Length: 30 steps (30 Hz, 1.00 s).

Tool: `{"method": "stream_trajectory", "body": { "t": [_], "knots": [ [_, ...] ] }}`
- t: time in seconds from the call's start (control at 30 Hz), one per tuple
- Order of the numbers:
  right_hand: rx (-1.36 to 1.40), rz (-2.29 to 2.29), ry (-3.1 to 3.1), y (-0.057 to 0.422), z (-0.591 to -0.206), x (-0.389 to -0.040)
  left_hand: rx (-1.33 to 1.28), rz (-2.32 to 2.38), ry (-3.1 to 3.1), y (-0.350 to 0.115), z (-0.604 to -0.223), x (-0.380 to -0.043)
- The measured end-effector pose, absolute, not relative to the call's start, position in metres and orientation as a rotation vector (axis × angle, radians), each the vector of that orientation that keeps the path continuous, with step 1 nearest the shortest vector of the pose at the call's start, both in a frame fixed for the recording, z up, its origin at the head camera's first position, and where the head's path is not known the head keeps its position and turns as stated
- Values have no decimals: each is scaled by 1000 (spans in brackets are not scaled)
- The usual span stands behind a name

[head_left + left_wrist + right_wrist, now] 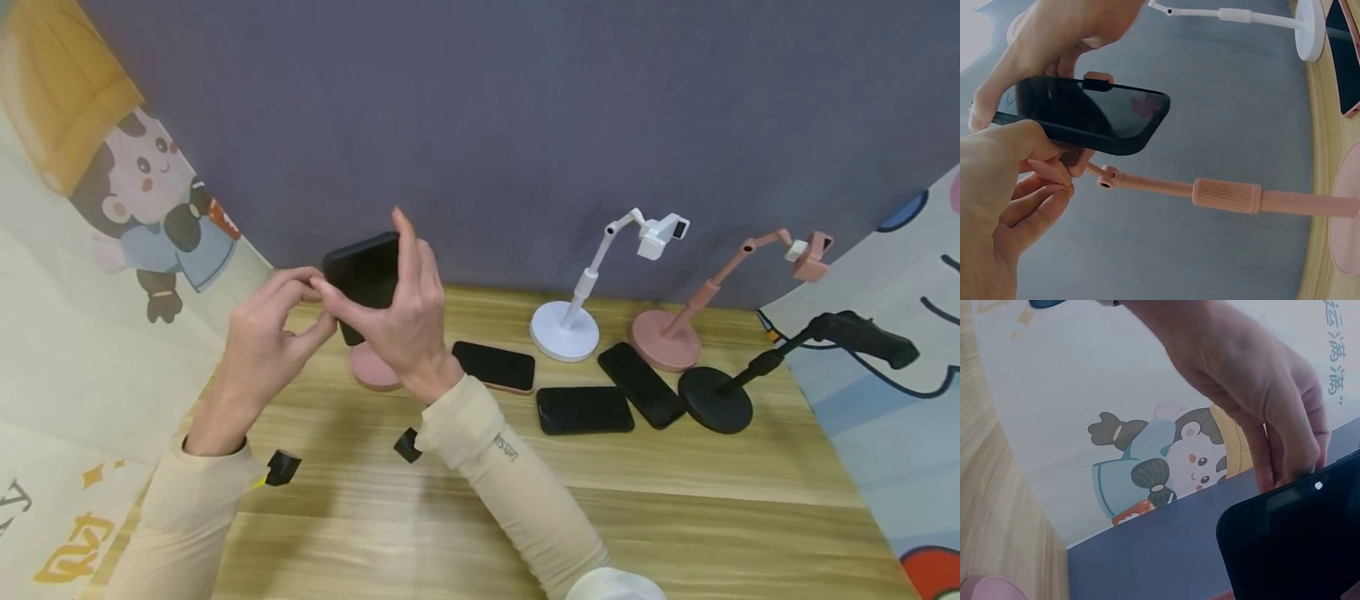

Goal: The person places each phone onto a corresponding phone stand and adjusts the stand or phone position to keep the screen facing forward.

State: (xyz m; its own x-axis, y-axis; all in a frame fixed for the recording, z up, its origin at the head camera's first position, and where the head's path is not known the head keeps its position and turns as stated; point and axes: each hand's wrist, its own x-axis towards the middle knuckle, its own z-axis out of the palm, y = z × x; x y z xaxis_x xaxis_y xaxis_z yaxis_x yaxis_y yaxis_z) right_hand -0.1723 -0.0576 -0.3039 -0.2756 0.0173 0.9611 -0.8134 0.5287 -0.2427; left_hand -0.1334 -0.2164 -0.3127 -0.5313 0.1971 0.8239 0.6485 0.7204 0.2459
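A wooden table (675,500) is seen carrying three stands and three phones lying flat to the right. A pink stand (1225,195) is placed at the table's back left, and a black phone (363,275) is held up in its clamp. The phone's edges are pinched by the right hand (401,321) and left hand (262,350), fingers curled around it.

A black phone (1094,115), dark screen blank, sits level in the clamp (1097,80) of a pink stand (1225,195) (the clamp's pink tab shows over its far edge). It is raised above the desk (675,492), over the stand's round base (372,369) at the left.
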Motion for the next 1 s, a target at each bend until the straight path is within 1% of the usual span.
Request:
{"method": "stream_trajectory", "body": {
  "t": [0.33,0.5,0.63,0.83,1.0],
  "knots": [
    [640,893,-1624,-58,-303,-178,-732,-647,-2120,-223,-309,-134],
    [590,923,-1601,-48,-299,-187,-609,-588,-2091,-237,-309,-124],
    [608,948,-1612,-43,-300,-191,-544,-581,-2045,-241,-312,-117],
    [611,1013,-1616,-38,-305,-193,-555,-612,-2061,-227,-316,-129],
    [623,1072,-1639,-36,-307,-192,-629,-699,-2078,-213,-321,-141]
  ]
}}
